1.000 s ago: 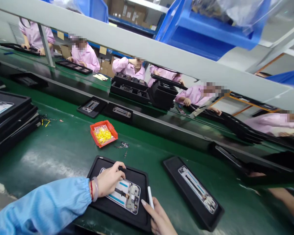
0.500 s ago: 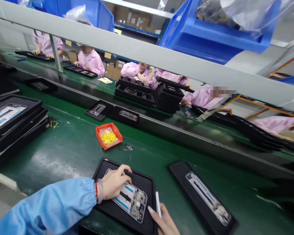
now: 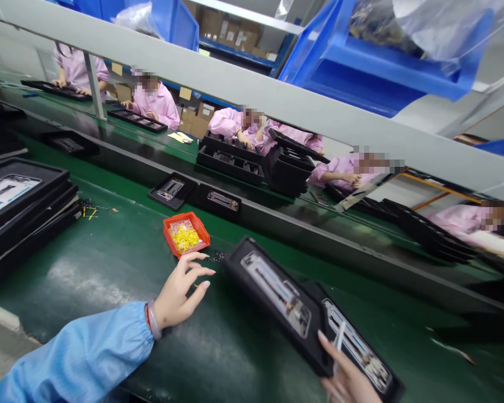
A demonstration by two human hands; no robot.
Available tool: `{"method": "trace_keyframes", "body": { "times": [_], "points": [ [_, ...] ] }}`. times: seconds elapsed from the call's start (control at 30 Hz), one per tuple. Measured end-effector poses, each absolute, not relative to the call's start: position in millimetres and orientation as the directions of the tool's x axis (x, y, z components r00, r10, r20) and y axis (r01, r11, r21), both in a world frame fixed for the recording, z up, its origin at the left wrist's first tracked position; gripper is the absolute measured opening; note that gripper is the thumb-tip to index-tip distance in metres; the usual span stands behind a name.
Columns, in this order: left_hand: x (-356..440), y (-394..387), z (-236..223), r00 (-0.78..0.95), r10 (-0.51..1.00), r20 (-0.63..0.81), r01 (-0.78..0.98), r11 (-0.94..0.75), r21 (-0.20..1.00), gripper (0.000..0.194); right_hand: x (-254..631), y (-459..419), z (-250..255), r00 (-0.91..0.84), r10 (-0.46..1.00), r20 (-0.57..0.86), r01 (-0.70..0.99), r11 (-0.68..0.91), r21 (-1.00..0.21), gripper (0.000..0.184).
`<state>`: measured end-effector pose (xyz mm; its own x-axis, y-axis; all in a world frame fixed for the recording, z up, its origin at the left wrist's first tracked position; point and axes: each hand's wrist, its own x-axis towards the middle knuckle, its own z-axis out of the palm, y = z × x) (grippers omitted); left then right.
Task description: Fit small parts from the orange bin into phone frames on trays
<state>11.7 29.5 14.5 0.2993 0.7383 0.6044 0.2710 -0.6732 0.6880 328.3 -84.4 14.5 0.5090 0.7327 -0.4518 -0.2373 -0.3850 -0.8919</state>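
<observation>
My right hand grips the near right edge of a black tray, which is tilted and raised over the green bench. A phone frame with a circuit board lies in that tray. White tweezers are also in my right hand, beside the tray edge. Partly behind the held tray is another black tray with a phone frame. My left hand hovers left of the held tray with fingers apart. A tiny yellow bit shows by its fingers; whether it touches them I cannot tell.
An orange-red bin holds a bag of yellow pieces, with small dark parts beside it. Stacked black trays stand left. Two trays with phone frames lie farther back. People in pink work across the bench, under blue bins.
The tray that lay before me has been lifted and carried right by my right hand, partly over the other tray. My left hand has come off the phone frame and opened.
</observation>
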Motion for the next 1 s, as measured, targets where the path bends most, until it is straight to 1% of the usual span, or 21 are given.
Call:
{"method": "trace_keyframes", "body": {
  "times": [0.03, 0.07, 0.1, 0.13, 0.2, 0.23, 0.3, 0.37, 0.43, 0.53, 0.63, 0.7, 0.77, 0.87, 1.0],
  "points": [
    [13, 29, 13, 0.325, 0.739, 0.591, 0.276, -0.671, 0.688, 0.020, 329, -68, 22, 0.541, 0.718, -0.438, -0.258, -0.354, -0.899, 0.033],
    [14, 29, 10, 0.353, 0.735, 0.579, 0.280, -0.673, 0.684, 0.020, 328, -50, 28, 0.587, 0.686, -0.430, -0.267, -0.337, -0.903, 0.037],
    [15, 28, 8, 0.380, 0.729, 0.569, 0.286, -0.678, 0.677, 0.020, 326, -30, 34, 0.642, 0.657, -0.396, -0.230, -0.328, -0.916, 0.043],
    [16, 28, 6, 0.401, 0.723, 0.562, 0.293, -0.683, 0.669, 0.020, 324, -9, 37, 0.698, 0.628, -0.344, -0.151, -0.340, -0.928, 0.046],
    [16, 29, 1, 0.420, 0.719, 0.554, 0.311, -0.687, 0.657, 0.021, 319, 32, 40, 0.736, 0.604, -0.305, -0.087, -0.363, -0.928, 0.041],
    [16, 30, -1, 0.423, 0.722, 0.548, 0.321, -0.684, 0.655, 0.021, 317, 52, 39, 0.755, 0.589, -0.290, -0.053, -0.386, -0.921, 0.033],
    [15, 32, -4, 0.417, 0.733, 0.537, 0.342, -0.674, 0.654, 0.021, 314, 85, 35, 0.782, 0.570, -0.251, 0.041, -0.449, -0.893, 0.020],
    [13, 33, -5, 0.415, 0.738, 0.531, 0.361, -0.670, 0.649, 0.021, 309, 110, 30, 0.786, 0.583, -0.207, 0.162, -0.517, -0.840, 0.025],
    [13, 32, -6, 0.423, 0.736, 0.529, 0.372, -0.673, 0.639, 0.022, 301, 128, 25, 0.767, 0.623, -0.153, 0.311, -0.569, -0.761, 0.030],
    [14, 28, -6, 0.437, 0.718, 0.541, 0.377, -0.693, 0.615, 0.022, 280, 147, 20, 0.676, 0.736, -0.038, 0.577, -0.560, -0.595, 0.031],
    [16, 22, -7, 0.461, 0.684, 0.566, 0.384, -0.729, 0.567, 0.024, 255, 167, 16, 0.483, 0.874, 0.047, 0.814, -0.429, -0.390, 0.032],
    [17, 19, -8, 0.484, 0.645, 0.591, 0.383, -0.763, 0.520, 0.026, 240, 185, 13, 0.335, 0.940, 0.056, 0.915, -0.311, -0.256, 0.033],
    [19, 18, -11, 0.505, 0.605, 0.616, 0.377, -0.796, 0.473, 0.028, 227, 205, 11, 0.210, 0.977, 0.041, 0.970, -0.203, -0.132, 0.034],
    [22, 20, -17, 0.505, 0.578, 0.641, 0.390, -0.816, 0.428, 0.030, 217, 230, 10, 0.081, 0.997, 0.003, 0.996, -0.081, 0.026, 0.034],
    [23, 23, -22, 0.499, 0.570, 0.653, 0.404, -0.820, 0.407, 0.031, 220, 244, 17, -0.042, 0.997, -0.071, 0.984, 0.053, 0.172, 0.031]
  ]
}}
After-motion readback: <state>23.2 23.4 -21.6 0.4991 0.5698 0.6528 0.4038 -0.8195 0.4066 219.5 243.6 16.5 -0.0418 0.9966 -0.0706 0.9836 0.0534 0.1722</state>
